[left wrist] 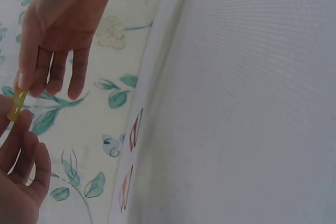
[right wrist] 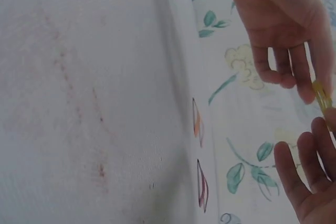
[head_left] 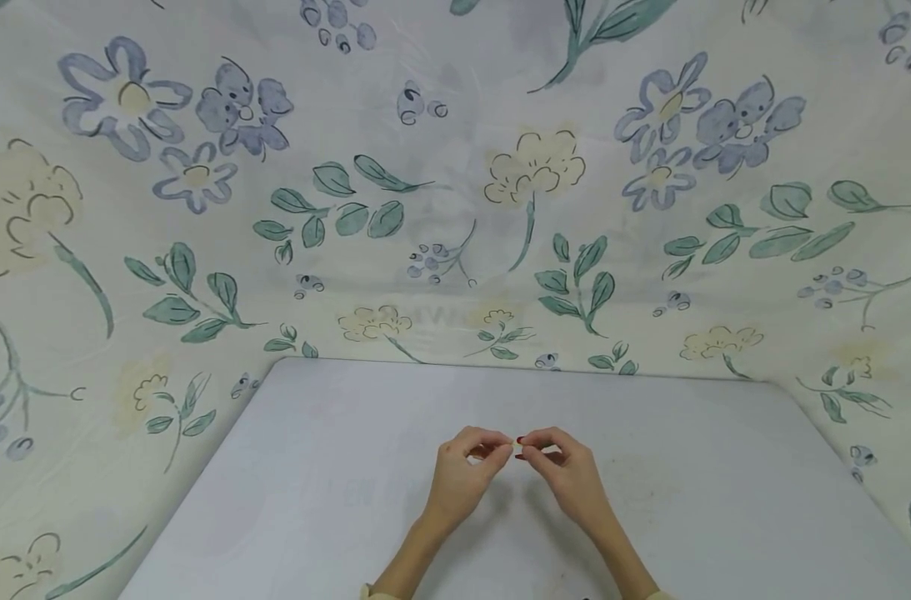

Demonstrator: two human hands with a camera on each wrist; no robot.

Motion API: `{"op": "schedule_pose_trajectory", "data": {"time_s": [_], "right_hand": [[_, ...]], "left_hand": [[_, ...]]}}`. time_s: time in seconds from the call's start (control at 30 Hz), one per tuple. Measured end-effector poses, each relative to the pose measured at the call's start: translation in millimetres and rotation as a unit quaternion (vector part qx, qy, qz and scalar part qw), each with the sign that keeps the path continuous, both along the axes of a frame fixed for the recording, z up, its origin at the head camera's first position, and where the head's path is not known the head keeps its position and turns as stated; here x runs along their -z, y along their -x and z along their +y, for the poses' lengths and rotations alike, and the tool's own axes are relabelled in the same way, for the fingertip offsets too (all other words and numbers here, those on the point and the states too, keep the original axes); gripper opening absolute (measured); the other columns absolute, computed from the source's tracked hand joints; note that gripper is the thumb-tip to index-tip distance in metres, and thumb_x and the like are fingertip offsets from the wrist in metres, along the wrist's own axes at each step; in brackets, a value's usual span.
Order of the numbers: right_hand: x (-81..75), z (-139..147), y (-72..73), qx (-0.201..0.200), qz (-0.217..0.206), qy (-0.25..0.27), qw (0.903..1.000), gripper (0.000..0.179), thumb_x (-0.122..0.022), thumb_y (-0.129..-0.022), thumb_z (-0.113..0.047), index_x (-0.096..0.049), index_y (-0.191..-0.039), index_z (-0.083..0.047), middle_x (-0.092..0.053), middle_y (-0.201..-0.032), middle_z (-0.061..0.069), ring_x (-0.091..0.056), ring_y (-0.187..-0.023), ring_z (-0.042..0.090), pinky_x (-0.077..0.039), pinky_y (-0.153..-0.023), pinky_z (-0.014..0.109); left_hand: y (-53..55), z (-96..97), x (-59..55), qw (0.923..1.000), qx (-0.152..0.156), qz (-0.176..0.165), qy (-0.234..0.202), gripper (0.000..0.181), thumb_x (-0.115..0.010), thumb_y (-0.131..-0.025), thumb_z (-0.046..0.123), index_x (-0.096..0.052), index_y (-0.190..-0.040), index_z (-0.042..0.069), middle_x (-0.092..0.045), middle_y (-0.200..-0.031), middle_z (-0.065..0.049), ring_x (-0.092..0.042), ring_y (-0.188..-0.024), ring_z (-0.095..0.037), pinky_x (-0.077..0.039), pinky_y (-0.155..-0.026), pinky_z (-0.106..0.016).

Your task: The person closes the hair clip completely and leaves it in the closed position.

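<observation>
Both hands meet near the middle of the white table, fingertips facing each other, in the head view. Between them is a small yellow strip-like piece [left wrist: 18,105], with ridges or gaps along it; its exact kind cannot be told. My left hand [head_left: 458,475] pinches one end with thumb and fingertip. The other end is pinched by my right hand [head_left: 568,475], whose nails are red. In the right wrist view the yellow piece [right wrist: 322,96] bridges the two hands' fingertips. The remaining fingers of both hands hang loosely bent, and fingertips cover the piece's ends.
The white tabletop [head_left: 312,467] stretches around the hands, with faint reddish marks on it. Behind and at both sides rises a cloth [head_left: 440,208] printed with flowers and leaves, meeting the table's far edge.
</observation>
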State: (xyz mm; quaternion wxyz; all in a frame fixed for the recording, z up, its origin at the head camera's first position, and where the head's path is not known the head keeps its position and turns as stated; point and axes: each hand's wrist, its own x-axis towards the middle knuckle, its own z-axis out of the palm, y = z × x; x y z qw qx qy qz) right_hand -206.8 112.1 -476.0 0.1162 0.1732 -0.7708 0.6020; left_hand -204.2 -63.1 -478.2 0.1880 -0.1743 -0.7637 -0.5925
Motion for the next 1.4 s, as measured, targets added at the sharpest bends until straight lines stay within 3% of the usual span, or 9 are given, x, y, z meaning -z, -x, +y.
{"op": "schedule_pose_trajectory", "data": {"time_s": [0.2,0.43,0.7,0.83,1.07,1.2,1.4], "right_hand": [[2.7,3.6,3.0,-0.005,0.049,-0.028,0.9984,0.013,-0.070,-0.090,-0.005,-0.070,-0.096,-0.016,-0.070,-0.096,-0.002,-0.063,-0.090,0.009,-0.055,-0.079,0.029],[12.3,3.6,6.5,0.012,0.105,-0.071,0.9919,0.022,-0.073,-0.084,0.003,-0.071,-0.094,-0.016,-0.068,-0.093,-0.006,-0.062,-0.086,0.008,-0.056,-0.074,0.027],[17.1,-0.6,6.2,0.051,0.116,-0.173,0.9767,0.023,-0.078,-0.079,0.003,-0.071,-0.089,-0.016,-0.064,-0.088,-0.009,-0.059,-0.082,0.015,-0.054,-0.073,0.036],[16.4,-0.2,6.5,0.051,0.121,-0.210,0.9688,0.023,-0.078,-0.078,0.004,-0.071,-0.090,-0.013,-0.065,-0.087,-0.006,-0.060,-0.083,0.017,-0.053,-0.074,0.037],[14.8,-0.2,5.8,0.052,0.062,-0.287,0.9547,0.020,-0.077,-0.081,-0.001,-0.073,-0.095,-0.015,-0.068,-0.091,-0.006,-0.064,-0.089,0.014,-0.055,-0.080,0.034],[13.8,-1.7,10.3,0.040,0.063,-0.347,0.9347,0.016,-0.078,-0.082,-0.006,-0.075,-0.095,-0.015,-0.070,-0.090,-0.004,-0.063,-0.088,0.015,-0.054,-0.078,0.035],[10.3,-5.8,18.3,0.022,0.079,-0.424,0.9020,0.010,-0.079,-0.080,-0.008,-0.075,-0.087,-0.013,-0.069,-0.085,-0.002,-0.061,-0.081,0.017,-0.052,-0.073,0.038]], "left_hand": [[1.8,0.0,-0.7,0.9996,0.007,0.015,0.022,0.014,-0.075,-0.083,0.003,-0.075,-0.090,0.015,-0.069,-0.085,0.007,-0.062,-0.079,-0.012,-0.055,-0.071,-0.029],[6.7,-1.6,6.6,0.9969,0.009,0.051,0.059,0.013,-0.075,-0.082,0.000,-0.074,-0.089,0.011,-0.068,-0.083,0.003,-0.062,-0.079,-0.026,-0.057,-0.069,-0.037],[9.4,-7.8,14.6,0.9862,-0.020,0.069,0.149,0.014,-0.076,-0.079,0.001,-0.073,-0.089,0.011,-0.068,-0.083,0.004,-0.061,-0.076,-0.018,-0.054,-0.069,-0.028],[9.3,-7.9,13.5,0.9754,-0.032,0.050,0.213,0.013,-0.075,-0.080,0.004,-0.073,-0.091,0.012,-0.070,-0.086,0.003,-0.061,-0.080,-0.016,-0.052,-0.072,-0.027],[8.1,-7.4,12.2,0.9503,-0.042,0.024,0.308,0.010,-0.076,-0.082,0.009,-0.074,-0.090,0.012,-0.072,-0.103,-0.001,-0.062,-0.088,-0.016,-0.053,-0.076,-0.027],[8.5,-6.9,8.6,0.9338,-0.051,0.021,0.353,0.008,-0.077,-0.081,0.010,-0.075,-0.088,0.012,-0.073,-0.101,0.000,-0.063,-0.092,-0.018,-0.053,-0.078,-0.029],[11.6,-3.5,4.1,0.9118,-0.043,0.018,0.408,0.006,-0.078,-0.079,0.010,-0.076,-0.084,0.011,-0.072,-0.083,0.003,-0.064,-0.091,-0.019,-0.053,-0.078,-0.032]]}}
